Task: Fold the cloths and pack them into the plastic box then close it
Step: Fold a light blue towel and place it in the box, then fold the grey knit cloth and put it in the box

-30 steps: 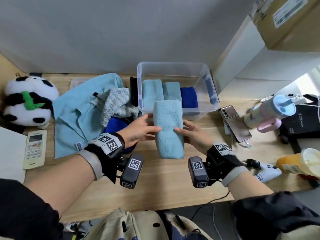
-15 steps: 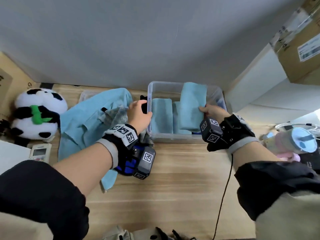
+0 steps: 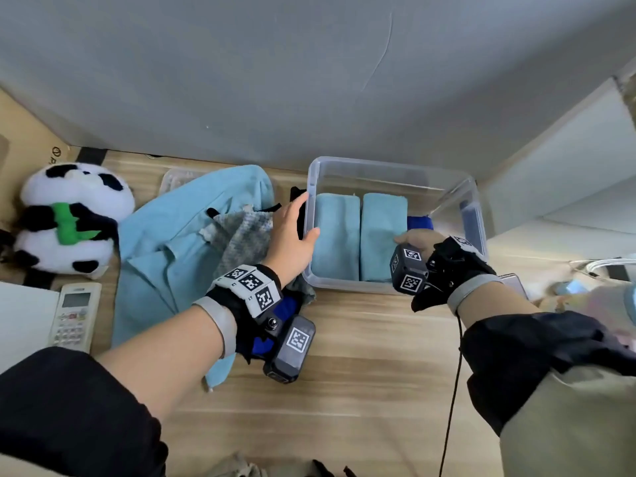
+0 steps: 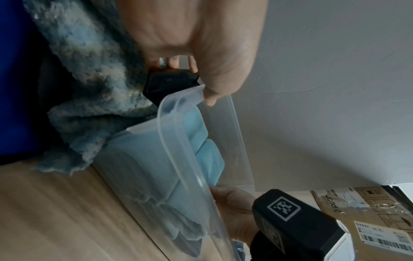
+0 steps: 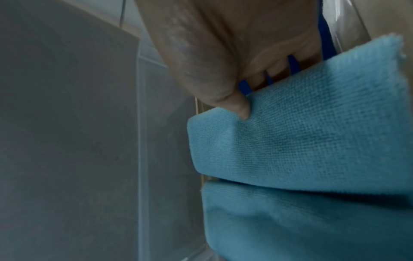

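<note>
The clear plastic box [image 3: 389,164] stands open at the back of the wooden table. Two folded light blue cloths lie in it side by side, the left one [image 3: 335,235] and the right one [image 3: 382,228], with a dark blue cloth [image 3: 419,222] to their right. My right hand [image 3: 414,241] is inside the box. Its thumb [image 5: 236,107] presses on top of the right cloth [image 5: 312,123], and its fingers reach down behind it. My left hand [image 3: 292,235] grips the box's left wall, with the thumb [image 4: 210,95] hooked over the rim [image 4: 176,141].
Unfolded cloths lie left of the box: a big light blue one [image 3: 179,242], a grey-blue knitted one [image 3: 241,235] and a dark blue one [image 3: 285,308]. A clear lid [image 3: 175,177] shows behind them. A panda plush [image 3: 69,215] and a remote [image 3: 74,315] are at far left, a phone [image 3: 512,284] at right.
My right hand carried the folded light blue cloth from the table into the box and laid it down beside the other one. My left hand moved to the box's left wall.
</note>
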